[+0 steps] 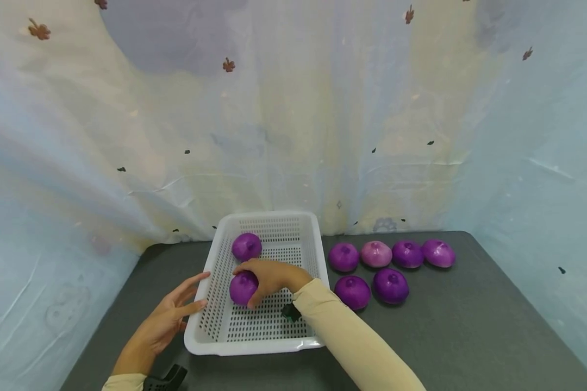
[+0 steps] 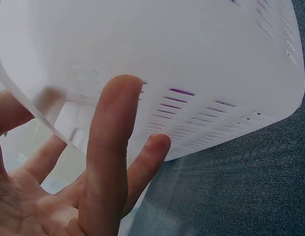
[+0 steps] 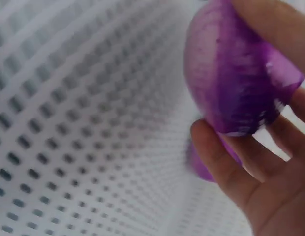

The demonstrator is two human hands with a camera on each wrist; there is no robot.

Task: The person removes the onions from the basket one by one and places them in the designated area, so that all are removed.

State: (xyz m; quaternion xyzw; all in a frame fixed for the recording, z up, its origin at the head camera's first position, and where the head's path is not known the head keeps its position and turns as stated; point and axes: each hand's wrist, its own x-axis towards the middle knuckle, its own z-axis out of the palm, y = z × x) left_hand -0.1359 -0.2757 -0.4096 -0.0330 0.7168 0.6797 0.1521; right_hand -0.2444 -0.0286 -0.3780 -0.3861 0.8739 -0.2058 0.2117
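Note:
My right hand [image 1: 273, 278] grips a purple onion [image 1: 243, 288] inside the white perforated basket [image 1: 260, 347], near its left wall. In the right wrist view the thumb and fingers wrap round this onion [image 3: 236, 69]. Behind it in the basket lies a second purple onion [image 1: 247, 247], close to the far left corner. At the basket's left rim my left hand [image 1: 168, 315] rests with fingers spread. The left wrist view shows its fingers [image 2: 110, 147] along the outside of the basket wall [image 2: 142, 39], with part of the hand over the rim.
To the right of the basket, several onions stand in two rows on the dark grey table [image 1: 469, 315]. The back row includes a paler pink onion [image 1: 376, 254]; the front row has two, one of them a dark purple onion [image 1: 391, 286]. A patterned curtain [image 1: 293, 119] hangs behind the table.

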